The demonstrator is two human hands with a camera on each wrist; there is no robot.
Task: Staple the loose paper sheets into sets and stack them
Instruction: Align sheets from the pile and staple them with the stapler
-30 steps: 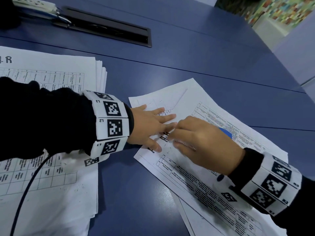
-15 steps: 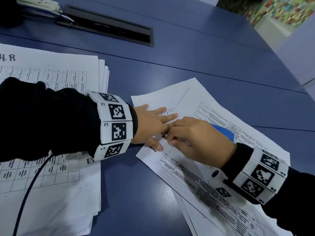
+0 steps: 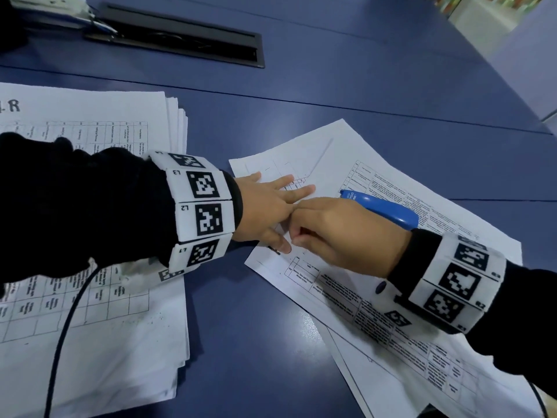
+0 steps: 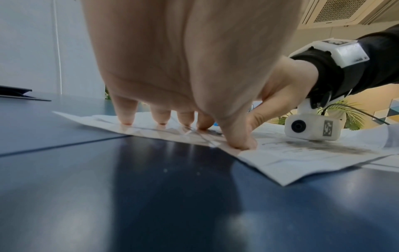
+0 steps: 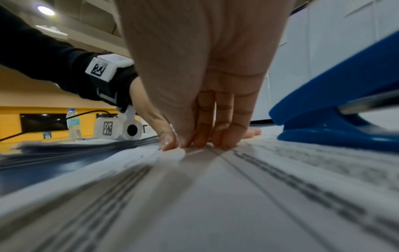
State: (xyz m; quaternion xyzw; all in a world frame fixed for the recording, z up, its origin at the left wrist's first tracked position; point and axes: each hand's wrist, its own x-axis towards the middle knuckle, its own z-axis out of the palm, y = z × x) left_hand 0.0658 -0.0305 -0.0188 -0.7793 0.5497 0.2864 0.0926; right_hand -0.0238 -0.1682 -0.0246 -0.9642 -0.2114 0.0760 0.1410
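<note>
A fanned set of printed loose sheets (image 3: pixel 346 164) lies on the blue table (image 3: pixel 331 86). My left hand (image 3: pixel 271 203) lies flat on their upper left part, its straight fingers (image 4: pixel 125 112) pressing the paper down. My right hand (image 3: pixel 340 233) is right beside it, touching the left fingers. Its fingers are curled, and its fingertips (image 5: pixel 224 136) and thumb are drawn together on the top sheet in a pinch. A blue stapler (image 3: pixel 382 209) lies on the sheets just behind the right hand, also seen as the stapler (image 5: pixel 334 110) in the right wrist view; neither hand holds it.
A thick stack of printed sheets (image 3: pixel 90 116) lies at the left under my left forearm. A black cable (image 3: pixel 66 321) runs over it. A black cable slot (image 3: pixel 180 43) and a white power strip (image 3: pixel 45 4) sit at the table's far side.
My right hand has slid left and toward me, up against the left hand, uncovering the blue stapler. The left hand has stayed flat on the sheets.
</note>
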